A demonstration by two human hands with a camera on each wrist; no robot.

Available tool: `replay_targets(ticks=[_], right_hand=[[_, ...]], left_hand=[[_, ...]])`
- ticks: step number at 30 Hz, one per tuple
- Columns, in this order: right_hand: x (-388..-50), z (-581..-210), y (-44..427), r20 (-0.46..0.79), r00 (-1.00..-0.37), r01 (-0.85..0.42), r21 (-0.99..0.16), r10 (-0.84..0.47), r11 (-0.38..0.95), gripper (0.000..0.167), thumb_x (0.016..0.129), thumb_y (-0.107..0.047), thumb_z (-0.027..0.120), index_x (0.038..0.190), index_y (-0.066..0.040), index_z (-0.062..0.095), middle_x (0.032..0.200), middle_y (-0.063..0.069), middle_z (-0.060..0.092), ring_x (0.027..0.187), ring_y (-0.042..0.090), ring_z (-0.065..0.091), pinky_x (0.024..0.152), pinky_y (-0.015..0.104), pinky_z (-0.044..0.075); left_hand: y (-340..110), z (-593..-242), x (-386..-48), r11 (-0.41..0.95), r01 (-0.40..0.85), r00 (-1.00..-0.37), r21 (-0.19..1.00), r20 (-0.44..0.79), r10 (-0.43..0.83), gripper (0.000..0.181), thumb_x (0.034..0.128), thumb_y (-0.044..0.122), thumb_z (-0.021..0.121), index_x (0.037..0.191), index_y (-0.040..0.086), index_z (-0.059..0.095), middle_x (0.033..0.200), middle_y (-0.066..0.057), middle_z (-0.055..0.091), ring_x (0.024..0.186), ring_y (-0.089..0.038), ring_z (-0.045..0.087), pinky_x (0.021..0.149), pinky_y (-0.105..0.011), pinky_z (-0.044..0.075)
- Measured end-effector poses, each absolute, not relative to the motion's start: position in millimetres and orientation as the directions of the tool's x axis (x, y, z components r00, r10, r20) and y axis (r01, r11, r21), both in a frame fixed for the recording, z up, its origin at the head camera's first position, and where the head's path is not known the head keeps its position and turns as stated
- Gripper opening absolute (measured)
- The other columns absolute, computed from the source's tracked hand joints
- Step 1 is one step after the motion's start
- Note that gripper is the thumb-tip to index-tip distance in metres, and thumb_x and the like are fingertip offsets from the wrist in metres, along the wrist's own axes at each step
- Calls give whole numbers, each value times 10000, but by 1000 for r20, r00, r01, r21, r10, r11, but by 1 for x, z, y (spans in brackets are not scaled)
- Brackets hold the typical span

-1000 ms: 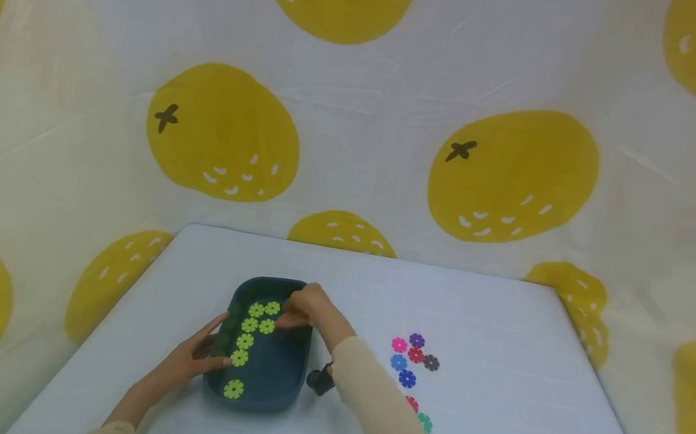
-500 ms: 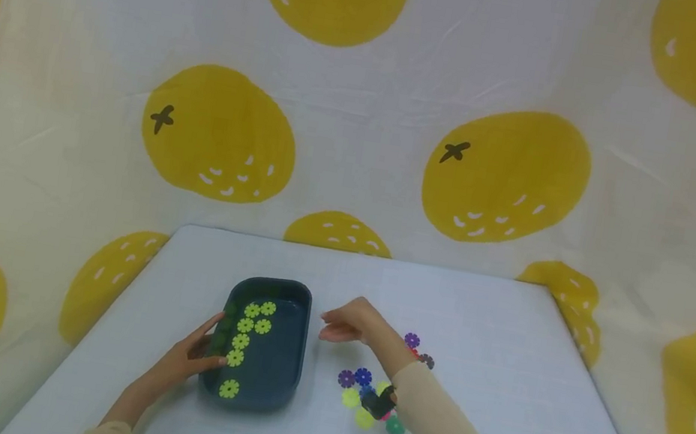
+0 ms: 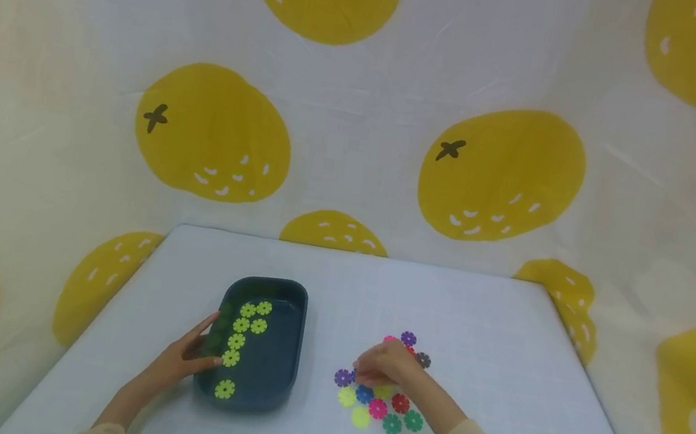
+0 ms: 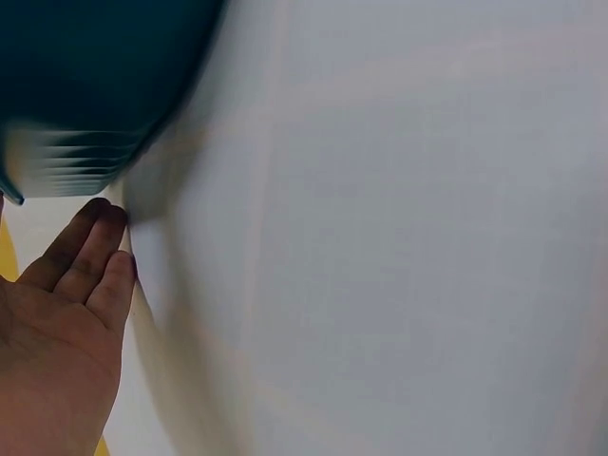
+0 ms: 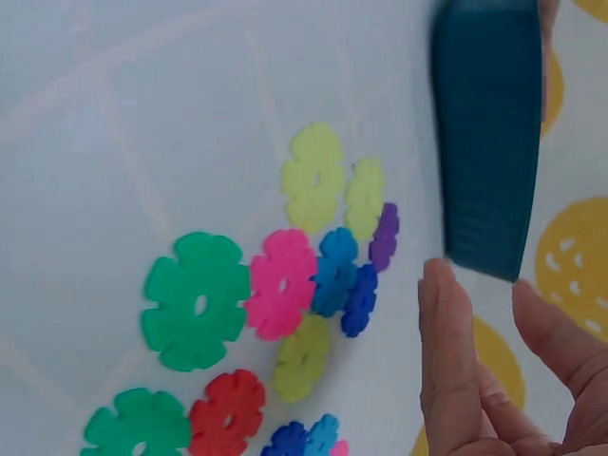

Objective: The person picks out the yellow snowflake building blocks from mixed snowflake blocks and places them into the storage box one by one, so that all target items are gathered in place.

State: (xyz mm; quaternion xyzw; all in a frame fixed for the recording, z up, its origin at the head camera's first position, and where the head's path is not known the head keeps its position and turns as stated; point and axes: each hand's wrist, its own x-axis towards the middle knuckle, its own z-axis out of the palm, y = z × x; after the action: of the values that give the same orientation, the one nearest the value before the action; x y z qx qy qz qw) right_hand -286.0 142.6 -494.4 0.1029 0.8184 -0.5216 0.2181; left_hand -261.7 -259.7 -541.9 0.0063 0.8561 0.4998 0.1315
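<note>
A dark teal plastic bin stands left of the middle of the table, with several yellow-green snowflake building discs lying inside along its left part. My left hand rests on the bin's left side, thumb over the rim; in the left wrist view three straight fingers lie beside the bin wall. My right hand is over a cluster of loose discs: pink, green, red, purple. Its fingers and thumb stand apart, with nothing visible between them.
Yellow discs lie at the cluster's near side, and a grey disc at its right. A white cloth covers the table. Behind it hangs a cloth printed with yellow fruit.
My right hand has left the inside of the bin and moved right to the loose discs. The left hand stays at the bin's side. The discs in the bin lie as before.
</note>
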Motion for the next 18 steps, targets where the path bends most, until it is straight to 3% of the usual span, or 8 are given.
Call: replay_targets(ticks=[11,18], right_hand=[[-258,-512,184,-257,-965,169,-753,-48,635,291,788,-151,813,1060,-92,729,994,61,692,845,176,673,735,355,627],[-256,-524,196,-146,-974,-7,-744,-172,668,314,781,-49,792,1087,-69,727,798,10,622,683,130,582,602,253,581]], left_hand=[[-258,-539,-261,523,-155,-959,838,-256,125,928,880,372,744,1584,391,140,1618,-254,201,1460,-495,240,1125,-675,304],[-258,-539,-261,540,-142,-961,830,-246,125,922,890,394,728,1588,381,126,1614,-263,202,1454,-496,257,1136,-658,304]])
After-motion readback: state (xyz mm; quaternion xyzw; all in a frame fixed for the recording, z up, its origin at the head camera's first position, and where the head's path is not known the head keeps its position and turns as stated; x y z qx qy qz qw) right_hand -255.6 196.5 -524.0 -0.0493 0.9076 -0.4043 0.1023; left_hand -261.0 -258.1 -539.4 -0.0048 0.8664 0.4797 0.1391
